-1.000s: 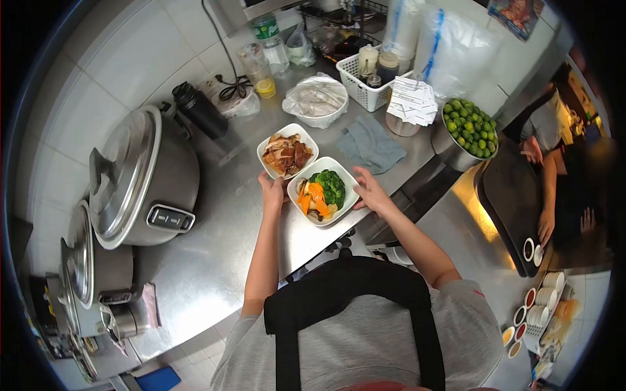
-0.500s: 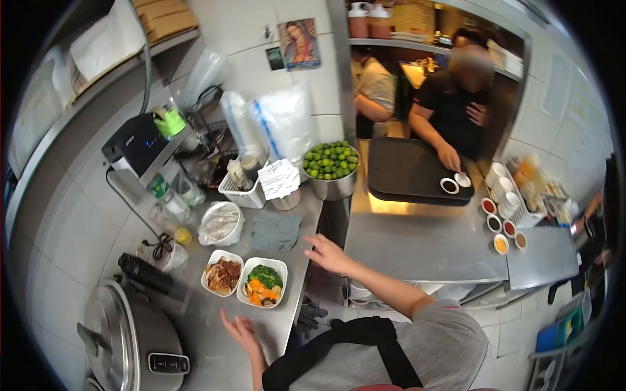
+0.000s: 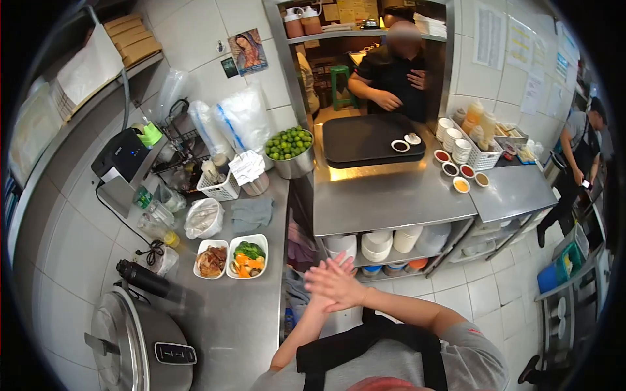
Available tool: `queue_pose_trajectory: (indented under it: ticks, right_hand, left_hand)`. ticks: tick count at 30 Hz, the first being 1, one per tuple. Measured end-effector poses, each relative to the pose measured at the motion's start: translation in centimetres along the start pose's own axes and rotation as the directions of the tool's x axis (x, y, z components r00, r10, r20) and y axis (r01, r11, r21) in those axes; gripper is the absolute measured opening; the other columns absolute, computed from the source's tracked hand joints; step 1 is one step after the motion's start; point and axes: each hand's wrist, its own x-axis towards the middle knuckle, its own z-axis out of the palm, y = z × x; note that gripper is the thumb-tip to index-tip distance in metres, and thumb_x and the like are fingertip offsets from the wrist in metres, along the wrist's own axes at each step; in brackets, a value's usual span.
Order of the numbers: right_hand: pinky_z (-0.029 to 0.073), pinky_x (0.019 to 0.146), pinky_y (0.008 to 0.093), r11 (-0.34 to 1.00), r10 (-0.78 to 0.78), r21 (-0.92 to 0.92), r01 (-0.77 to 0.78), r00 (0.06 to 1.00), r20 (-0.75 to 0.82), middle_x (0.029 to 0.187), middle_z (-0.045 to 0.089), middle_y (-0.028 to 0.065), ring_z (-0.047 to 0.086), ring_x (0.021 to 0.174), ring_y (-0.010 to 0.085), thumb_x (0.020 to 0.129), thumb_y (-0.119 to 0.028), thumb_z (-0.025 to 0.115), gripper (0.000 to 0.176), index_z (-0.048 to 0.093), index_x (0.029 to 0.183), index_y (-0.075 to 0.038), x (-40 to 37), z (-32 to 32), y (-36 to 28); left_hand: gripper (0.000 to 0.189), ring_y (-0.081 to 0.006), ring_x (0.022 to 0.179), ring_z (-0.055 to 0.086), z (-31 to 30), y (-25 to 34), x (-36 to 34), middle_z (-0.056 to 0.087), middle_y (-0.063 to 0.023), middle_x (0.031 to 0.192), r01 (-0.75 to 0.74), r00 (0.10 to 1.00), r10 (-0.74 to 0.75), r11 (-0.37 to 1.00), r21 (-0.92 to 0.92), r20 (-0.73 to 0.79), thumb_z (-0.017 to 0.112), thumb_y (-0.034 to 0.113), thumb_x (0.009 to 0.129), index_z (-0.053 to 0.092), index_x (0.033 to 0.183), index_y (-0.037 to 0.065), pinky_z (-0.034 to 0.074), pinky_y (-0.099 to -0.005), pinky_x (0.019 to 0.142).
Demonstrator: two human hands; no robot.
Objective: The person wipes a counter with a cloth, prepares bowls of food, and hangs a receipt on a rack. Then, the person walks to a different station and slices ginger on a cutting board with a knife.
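White bowls (image 3: 246,277): 2, adjacent | left hand (image 3: 321,302) touching right hand (image 3: 345,291)

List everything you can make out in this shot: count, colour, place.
Meat bowl: one, white, left counter
Vegetable bowl: one, white, beside it
Wrapped bowl: one, white, behind them
Cloth: one, grey-blue, beside that
Fruit pot: one, silver, green fruit, counter's far end
Cooker: one, grey, near left
Flask: one, black, beyond cooker
Printer: one, black, upper left
Tray: one, black, far counter
Sauce cups: six, white, varied sauces; one on tray, five beside
Smaller items: too many to count
Other people: at least two, behind tray and far right
Left hand, right hand: one each, bare, together at centre
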Motion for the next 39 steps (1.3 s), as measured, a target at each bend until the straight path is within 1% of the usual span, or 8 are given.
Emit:
queue_pose_trajectory:
  ticks: [5,8,15,18,25,32,36,39]
  right_hand:
    - [0.015,0.107,0.0608,0.842,0.474,-0.279,-0.461,0.88,-0.026,0.144,0.03,0.022,0.028,0.135,0.037,0.075,-0.049,0.063,0.078,0.037,0.139,-0.013,-9.6,-4.9,3.1]
    - [0.023,0.109,0.0507,0.523,0.785,-0.054,-0.851,0.505,-0.359,0.145,0.023,0.0286,0.025,0.135,0.0422,0.073,-0.02,0.068,0.073,0.037,0.138,-0.006,-18.3,-4.9,5.6]
    - [0.043,0.093,0.0408,0.004,0.782,0.081,-0.997,-0.047,-0.622,0.136,0.04,0.0265,0.046,0.119,0.0401,0.075,-0.002,0.065,0.051,0.049,0.124,-0.002,-40.7,-9.8,3.3]
    - [0.05,0.079,0.0389,-0.214,0.926,0.062,-0.975,-0.222,-0.304,0.114,0.058,0.0222,0.062,0.095,0.0348,0.076,-0.006,0.065,0.039,0.057,0.114,-0.003,-40.3,-12.3,4.7]
    - [0.048,0.084,0.0402,0.749,0.608,0.054,-0.661,0.716,0.344,0.109,0.06,0.0241,0.06,0.098,0.0382,0.079,-0.015,0.064,0.039,0.058,0.114,0.0,-21.0,-6.2,18.4]
    - [0.048,0.08,0.0362,0.84,0.167,0.326,-0.433,0.779,0.604,0.112,0.062,0.0159,0.062,0.091,0.0266,0.084,-0.009,0.059,0.042,0.052,0.124,-0.003,-4.7,-1.8,19.2]
    - [0.049,0.082,0.0383,0.826,-0.019,0.387,-0.411,0.665,0.747,0.115,0.06,0.0183,0.062,0.092,0.0312,0.085,-0.011,0.059,0.04,0.052,0.123,-0.001,-3.8,2.6,18.5]
    - [0.049,0.081,0.0377,0.845,-0.201,0.447,-0.294,0.6,0.774,0.111,0.061,0.0189,0.062,0.089,0.033,0.082,-0.015,0.062,0.042,0.054,0.121,-0.001,-3.4,5.1,17.5]
  left_hand:
    - [0.064,-0.0169,0.128,0.041,6.4,-1.7,-1.0,0.044,-0.0074,0.139,0.408,0.913,-0.407,0.904,0.125,-0.037,0.028,0.054,0.097,0.034,0.14,0.007,0.034,-0.0325,0.104]
    - [0.062,-0.0175,0.124,0.045,7.9,-1.4,0.0,0.048,-0.0088,0.135,0.512,0.806,-0.583,0.773,0.374,0.104,0.029,0.052,0.098,0.038,0.138,0.006,0.036,-0.0319,0.102]
    - [0.045,-0.0144,0.116,0.051,6.1,-2.1,4.9,0.055,-0.0057,0.127,0.425,0.845,-0.533,0.617,0.662,-0.046,0.042,0.039,0.098,0.046,0.132,0.009,0.038,-0.0306,0.097]
    - [0.041,-0.0126,0.111,0.052,5.4,-1.8,7.0,0.056,-0.0031,0.124,0.427,0.882,-0.445,0.622,0.656,-0.153,0.043,0.036,0.098,0.048,0.13,0.01,0.038,-0.0293,0.094]
    - [0.035,-0.0153,0.103,0.057,4.2,-1.3,7.4,0.061,-0.0059,0.112,0.109,0.991,-0.013,0.646,0.755,-0.132,0.051,0.029,0.096,0.053,0.122,0.004,0.044,-0.0298,0.089]
    - [0.045,-0.0181,0.097,0.058,4.0,1.0,-1.8,0.063,-0.0106,0.104,0.222,0.869,0.346,0.366,0.904,-0.354,0.052,0.034,0.095,0.05,0.122,-0.001,0.046,-0.031,0.086]
    - [0.039,-0.016,0.096,0.061,3.8,1.3,-13.6,0.064,-0.0087,0.106,0.095,0.403,0.619,0.704,0.704,-0.674,0.056,0.032,0.091,0.057,0.118,0.004,0.048,-0.0325,0.085]
    - [0.047,-0.0202,0.09,0.065,2.6,0.3,-24.2,0.064,-0.0138,0.102,-0.384,-0.244,0.62,0.645,0.661,-0.746,0.052,0.028,0.092,0.038,0.131,0.005,0.054,-0.0301,0.076]
